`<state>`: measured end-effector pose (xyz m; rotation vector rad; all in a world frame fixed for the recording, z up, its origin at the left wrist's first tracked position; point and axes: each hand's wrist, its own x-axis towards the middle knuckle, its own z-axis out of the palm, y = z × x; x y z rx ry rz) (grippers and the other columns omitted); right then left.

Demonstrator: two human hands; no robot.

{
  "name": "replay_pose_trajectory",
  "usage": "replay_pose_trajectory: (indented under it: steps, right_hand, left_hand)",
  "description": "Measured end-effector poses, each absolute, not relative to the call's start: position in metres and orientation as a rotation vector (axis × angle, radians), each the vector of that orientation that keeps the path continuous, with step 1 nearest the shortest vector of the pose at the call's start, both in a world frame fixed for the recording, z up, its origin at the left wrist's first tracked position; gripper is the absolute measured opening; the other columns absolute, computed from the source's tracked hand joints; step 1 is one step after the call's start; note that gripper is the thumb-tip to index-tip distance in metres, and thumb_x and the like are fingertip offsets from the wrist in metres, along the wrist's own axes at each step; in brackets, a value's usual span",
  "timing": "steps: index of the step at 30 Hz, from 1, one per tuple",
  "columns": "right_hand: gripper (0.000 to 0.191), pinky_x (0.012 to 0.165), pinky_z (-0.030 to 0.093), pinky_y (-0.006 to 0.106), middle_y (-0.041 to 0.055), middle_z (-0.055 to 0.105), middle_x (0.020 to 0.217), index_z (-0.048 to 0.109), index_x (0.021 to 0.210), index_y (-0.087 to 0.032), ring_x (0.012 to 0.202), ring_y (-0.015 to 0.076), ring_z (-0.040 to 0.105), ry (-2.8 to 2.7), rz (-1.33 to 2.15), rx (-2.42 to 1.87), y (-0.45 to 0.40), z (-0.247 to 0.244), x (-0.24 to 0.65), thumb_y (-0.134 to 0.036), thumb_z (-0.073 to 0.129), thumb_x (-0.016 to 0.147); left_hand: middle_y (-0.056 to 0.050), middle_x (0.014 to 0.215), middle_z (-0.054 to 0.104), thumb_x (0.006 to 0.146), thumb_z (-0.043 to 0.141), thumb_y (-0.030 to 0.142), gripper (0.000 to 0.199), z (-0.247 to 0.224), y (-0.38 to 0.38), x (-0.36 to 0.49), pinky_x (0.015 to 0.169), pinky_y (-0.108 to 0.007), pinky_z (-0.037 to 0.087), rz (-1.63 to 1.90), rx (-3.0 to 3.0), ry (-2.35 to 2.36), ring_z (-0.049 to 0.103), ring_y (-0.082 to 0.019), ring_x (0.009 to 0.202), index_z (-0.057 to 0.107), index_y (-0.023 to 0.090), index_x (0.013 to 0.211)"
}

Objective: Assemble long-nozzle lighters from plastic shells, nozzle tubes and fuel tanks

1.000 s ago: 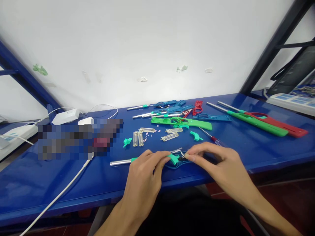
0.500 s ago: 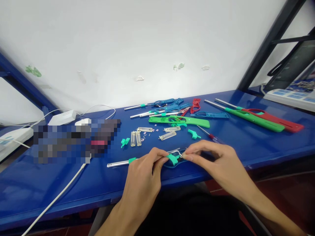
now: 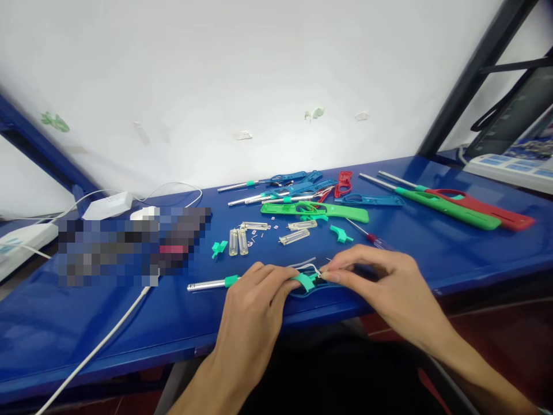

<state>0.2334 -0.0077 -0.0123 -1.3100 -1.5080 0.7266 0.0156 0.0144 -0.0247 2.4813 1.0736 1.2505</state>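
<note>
apparently partway through, with some assembled-looking pieces and many loose ones across the blue table (image 3: 173, 311). near the front edge, low in the view, left hand (image 3: 250, 311) laid over a blue lighter shell (image 3: 309, 294), with thumb and forefinger brought together on a teal trigger piece (image 3: 306, 280); opposite, right hand (image 3: 389, 282) with thumb and forefinger pinched nearly flat on a white wire (image 3: 307, 266), at the trigger side of the same shell. at the far right, a green lighter (image 3: 458, 210) beside a red lighter (image 3: 514, 221), both with stem and handle joined and so judged the most complete. toward the back, a green handle shell (image 3: 354, 213), a separate blue handle shell (image 3: 371, 200) and several blue stemmed handles (image 3: 298, 187), partly exposed inside and judged unfinished. between the held shell and the two joined lighters, a screwdriver (image 3: 378, 241), untouched. from the held shell, a metal stem (image 3: 207, 285) pointing left, seemingly seated through its teal collar (image 3: 231, 280). close to the back group, a small red shell part (image 3: 344, 183). mid-table, clear tanks (image 3: 234, 242), lying loose, with loose teal triggers (image 3: 340, 234) to either side. smallest of all, tiny bits (image 3: 262, 235) scattered among the tanks. in the held shell, no cover visible over the exposed part; under the fingers, exact seating of wire and trigger impossible to tell.
</note>
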Motion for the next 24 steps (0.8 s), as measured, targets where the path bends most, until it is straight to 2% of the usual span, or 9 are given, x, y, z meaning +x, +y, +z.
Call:
replay_pose_trajectory:
  steps: [4, 12, 19, 24]
  right_hand:
    - [0.012, 0.077, 0.059, 0.026, -0.0007, 0.081, 0.083, 0.082, 0.077, -0.029, 0.082, 0.0192, 0.075, -1.489, 0.741, -1.298, -0.0073, -0.0105, 0.2330, -0.041, 0.085, 0.081]
    - [0.017, 0.075, 0.062, 0.030, 0.0025, 0.081, 0.081, 0.082, 0.075, -0.027, 0.078, 0.0217, 0.075, -1.493, 0.795, -1.309, -0.0053, -0.0088, 0.2341, -0.043, 0.086, 0.079]
    - [0.014, 0.077, 0.061, 0.027, 0.0005, 0.081, 0.084, 0.082, 0.078, -0.028, 0.081, 0.0200, 0.077, -1.518, 0.803, -1.315, -0.0057, -0.0096, 0.2352, -0.041, 0.086, 0.079]
    - [0.014, 0.083, 0.062, 0.032, 0.0009, 0.082, 0.087, 0.084, 0.079, -0.030, 0.085, 0.0230, 0.077, -1.584, 0.694, -1.305, -0.0069, -0.0137, 0.2363, -0.044, 0.085, 0.081]
  left_hand:
    - [0.000, 0.093, 0.079, 0.097, 0.069, 0.008, 0.012, -0.0251, 0.0128, 0.0155, 0.073, -0.028, 0.053, 1.279, 2.454, 1.064, 0.067, -0.017, 0.078, 0.074, 0.020, 0.099]
    - [0.003, 0.087, 0.078, 0.097, 0.069, 0.009, 0.014, -0.0261, 0.0103, 0.0153, 0.065, -0.028, 0.051, 1.210, 2.424, 1.135, 0.068, -0.016, 0.071, 0.074, 0.022, 0.101]
    - [0.001, 0.092, 0.079, 0.098, 0.067, 0.008, 0.013, -0.0277, 0.0098, 0.0155, 0.068, -0.029, 0.051, 1.278, 2.507, 1.105, 0.063, -0.015, 0.070, 0.071, 0.020, 0.102]
    - [0.000, 0.096, 0.079, 0.099, 0.064, 0.006, 0.017, -0.0279, 0.0109, 0.0155, 0.068, -0.029, 0.051, 1.285, 2.514, 1.039, 0.061, -0.017, 0.077, 0.072, 0.019, 0.105]
